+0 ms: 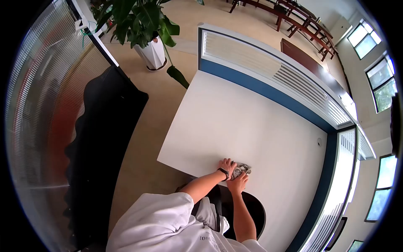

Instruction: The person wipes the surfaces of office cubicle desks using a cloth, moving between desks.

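Note:
A crumpled grey-brown patterned cloth (242,169) lies bunched on the white desktop (252,113), close to the desk's near edge. My left hand (227,165), with a dark watch on its wrist, grips the cloth's left side, fingers curled down towards the desk. From the near side, my right hand (238,183) presses on the cloth with its fingers bent over the lower edge. Both hands are close together, and the undersides of the fingers are hidden.
A blue-based partition with glazed panels (268,90) runs along the desk's far and right sides. A round cable hole (319,142) is at the right. Below the near edge is a black chair (256,210). A potted plant (151,54) and dark screen (105,138) stand left.

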Tool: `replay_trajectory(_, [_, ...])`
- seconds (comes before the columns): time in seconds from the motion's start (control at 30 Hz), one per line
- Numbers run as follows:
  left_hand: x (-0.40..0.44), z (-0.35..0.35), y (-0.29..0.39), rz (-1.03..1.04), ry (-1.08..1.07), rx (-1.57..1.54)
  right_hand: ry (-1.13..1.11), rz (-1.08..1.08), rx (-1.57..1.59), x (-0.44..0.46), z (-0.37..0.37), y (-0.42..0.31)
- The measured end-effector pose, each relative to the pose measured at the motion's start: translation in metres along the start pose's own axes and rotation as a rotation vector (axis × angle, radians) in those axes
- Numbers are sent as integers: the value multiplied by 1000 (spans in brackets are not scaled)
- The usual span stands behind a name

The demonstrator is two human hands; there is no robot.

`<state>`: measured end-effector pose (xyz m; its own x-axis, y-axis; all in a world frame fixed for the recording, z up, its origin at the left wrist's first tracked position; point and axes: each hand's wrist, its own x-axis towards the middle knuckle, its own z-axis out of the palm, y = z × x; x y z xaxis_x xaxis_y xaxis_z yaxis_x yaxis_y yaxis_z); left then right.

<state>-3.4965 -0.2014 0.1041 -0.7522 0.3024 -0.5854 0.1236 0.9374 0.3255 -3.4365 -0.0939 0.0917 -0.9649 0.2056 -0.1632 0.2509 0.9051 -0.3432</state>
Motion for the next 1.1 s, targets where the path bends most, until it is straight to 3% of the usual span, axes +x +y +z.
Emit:
replay_trajectory(0.17, [-15,37,1,28,64,34,17,22,8,-34,8,9])
replay_trajectory(0.43, [-30,52,16,-96,246,-25,45,-55,104,-35,9,27])
replay_trajectory(0.9, [10,36,66,-121,126,-33,-201,89,135,4,-34,67])
replay_trajectory(1.1, [7,37,63,-113,180,-88,-158,44,159,7,-34,67])
